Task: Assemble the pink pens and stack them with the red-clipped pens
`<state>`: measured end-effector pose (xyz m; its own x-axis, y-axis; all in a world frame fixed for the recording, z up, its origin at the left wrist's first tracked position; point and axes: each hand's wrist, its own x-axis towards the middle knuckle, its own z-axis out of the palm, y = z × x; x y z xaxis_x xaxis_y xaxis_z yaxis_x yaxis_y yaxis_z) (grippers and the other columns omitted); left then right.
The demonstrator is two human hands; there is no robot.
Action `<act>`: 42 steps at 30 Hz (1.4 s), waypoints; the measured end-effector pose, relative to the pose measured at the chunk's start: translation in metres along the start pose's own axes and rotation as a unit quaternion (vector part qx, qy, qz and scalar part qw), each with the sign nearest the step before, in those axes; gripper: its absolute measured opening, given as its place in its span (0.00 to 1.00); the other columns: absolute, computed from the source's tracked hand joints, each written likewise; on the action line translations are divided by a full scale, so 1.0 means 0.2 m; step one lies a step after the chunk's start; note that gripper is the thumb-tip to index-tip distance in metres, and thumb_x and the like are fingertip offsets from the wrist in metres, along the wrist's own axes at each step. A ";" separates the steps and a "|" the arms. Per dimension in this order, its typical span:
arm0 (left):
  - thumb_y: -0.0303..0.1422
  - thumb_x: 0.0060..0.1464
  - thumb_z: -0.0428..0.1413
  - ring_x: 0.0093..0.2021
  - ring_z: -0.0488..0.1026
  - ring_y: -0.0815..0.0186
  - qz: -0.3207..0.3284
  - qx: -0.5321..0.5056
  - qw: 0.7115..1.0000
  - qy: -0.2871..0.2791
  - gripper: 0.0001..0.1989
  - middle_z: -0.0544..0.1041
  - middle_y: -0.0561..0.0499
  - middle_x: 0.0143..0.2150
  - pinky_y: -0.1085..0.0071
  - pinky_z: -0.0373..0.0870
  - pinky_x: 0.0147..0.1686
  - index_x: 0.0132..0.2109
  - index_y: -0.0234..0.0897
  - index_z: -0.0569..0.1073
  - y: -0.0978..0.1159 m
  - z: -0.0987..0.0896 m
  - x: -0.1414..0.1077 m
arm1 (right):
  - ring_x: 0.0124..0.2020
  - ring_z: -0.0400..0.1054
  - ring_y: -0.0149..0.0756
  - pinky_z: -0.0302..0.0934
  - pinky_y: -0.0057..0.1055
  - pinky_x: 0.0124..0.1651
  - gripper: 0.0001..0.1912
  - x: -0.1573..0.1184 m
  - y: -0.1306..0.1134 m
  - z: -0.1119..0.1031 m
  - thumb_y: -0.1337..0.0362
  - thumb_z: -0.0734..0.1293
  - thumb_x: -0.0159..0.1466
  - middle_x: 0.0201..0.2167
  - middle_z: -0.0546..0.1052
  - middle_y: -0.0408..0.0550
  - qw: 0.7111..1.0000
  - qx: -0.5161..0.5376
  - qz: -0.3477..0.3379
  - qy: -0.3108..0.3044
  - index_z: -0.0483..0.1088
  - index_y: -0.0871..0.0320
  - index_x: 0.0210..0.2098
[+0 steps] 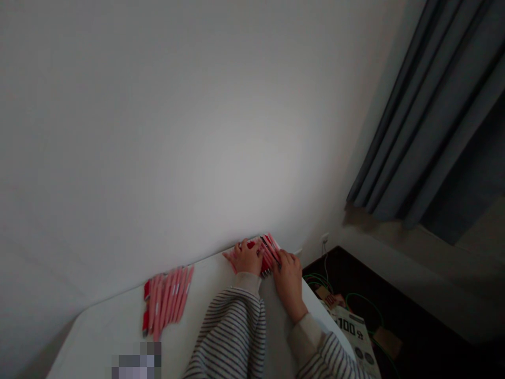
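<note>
Near the table's back edge lies a group of pink and red pens point(269, 253), some with black parts. My left hand point(248, 258) rests over the left part of this group with its fingers spread. At the right side of the same pens is my right hand point(289, 276), its fingers bent against them; whether it grips one is hidden. A second bunch of pink pens point(168, 297), with red ones at its left side, lies fanned out further left, touched by neither hand.
The white table point(213, 305) stands against a pale wall point(177, 131). A blurred-out patch point(138, 363) covers something at the front left. Right of the table are a printed box point(353, 331), green cables and cardboard pieces on the dark floor. A grey curtain point(426, 121) hangs at right.
</note>
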<state>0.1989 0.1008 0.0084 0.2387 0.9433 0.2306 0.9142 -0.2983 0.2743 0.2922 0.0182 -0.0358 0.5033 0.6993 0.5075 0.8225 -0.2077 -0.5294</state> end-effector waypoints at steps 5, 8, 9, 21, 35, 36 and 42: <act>0.44 0.55 0.49 0.59 0.58 0.51 -0.011 0.007 1.000 -0.011 0.17 0.66 0.50 0.60 0.28 0.40 0.55 0.52 0.62 0.69 0.01 -0.04 -0.02 | 0.57 0.54 0.49 0.48 0.44 0.58 0.20 -0.01 -0.03 -0.02 0.59 0.55 0.66 0.52 0.72 0.51 0.999 -0.027 0.003 -0.019 0.68 0.59 0.53; 0.45 0.54 0.49 0.58 0.59 0.51 -0.014 0.011 1.000 -0.013 0.17 0.67 0.50 0.59 0.28 0.40 0.55 0.51 0.63 0.69 0.01 -0.05 -0.02 | 0.57 0.53 0.50 0.48 0.45 0.58 0.21 -0.01 -0.03 -0.04 0.58 0.55 0.66 0.52 0.72 0.50 0.999 -0.036 0.012 -0.027 0.68 0.60 0.53; 0.46 0.54 0.49 0.58 0.59 0.51 -0.017 0.011 1.000 -0.014 0.17 0.67 0.50 0.59 0.27 0.40 0.55 0.52 0.64 0.69 0.01 -0.05 -0.02 | 0.57 0.53 0.50 0.48 0.45 0.58 0.21 -0.01 -0.03 -0.04 0.58 0.55 0.66 0.51 0.72 0.51 0.999 -0.038 0.015 -0.027 0.68 0.60 0.53; 0.46 0.54 0.50 0.60 0.58 0.50 -0.031 -0.006 0.999 -0.006 0.17 0.67 0.50 0.59 0.27 0.39 0.56 0.51 0.61 0.70 -0.04 -0.07 -0.07 | 0.56 0.55 0.46 0.50 0.44 0.58 0.21 -0.03 0.00 0.01 0.58 0.55 0.66 0.51 0.72 0.53 1.000 -0.027 -0.004 0.002 0.68 0.60 0.52; 0.36 0.56 0.47 0.51 0.68 0.62 -0.056 -0.017 0.994 0.087 0.16 0.74 0.48 0.51 0.60 0.61 0.55 0.49 0.44 0.74 -0.43 -0.24 -0.33 | 0.59 0.54 0.40 0.53 0.47 0.61 0.23 -0.14 -0.27 0.04 0.74 0.55 0.61 0.54 0.70 0.52 0.964 0.130 -0.229 -0.037 0.68 0.58 0.52; 0.36 0.56 0.48 0.50 0.69 0.62 -0.065 -0.008 0.994 0.092 0.16 0.75 0.48 0.49 0.62 0.62 0.54 0.48 0.43 0.75 -0.47 -0.27 -0.36 | 0.58 0.55 0.40 0.53 0.47 0.61 0.23 -0.15 -0.31 0.04 0.74 0.55 0.61 0.54 0.70 0.52 0.959 0.137 -0.244 -0.050 0.69 0.58 0.52; 0.36 0.54 0.49 0.49 0.68 0.59 -0.141 0.045 0.986 0.076 0.15 0.75 0.48 0.49 0.61 0.62 0.51 0.45 0.45 0.77 -0.71 -0.43 -0.53 | 0.58 0.56 0.39 0.56 0.45 0.60 0.23 -0.23 -0.54 0.07 0.76 0.55 0.61 0.55 0.70 0.49 0.932 0.152 -0.301 -0.132 0.69 0.56 0.52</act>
<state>0.0159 0.0301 0.0259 -0.0754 0.9524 0.2953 0.9644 -0.0057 0.2645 0.1774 0.0189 -0.0124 -0.1408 0.7790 0.6110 0.8018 0.4518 -0.3912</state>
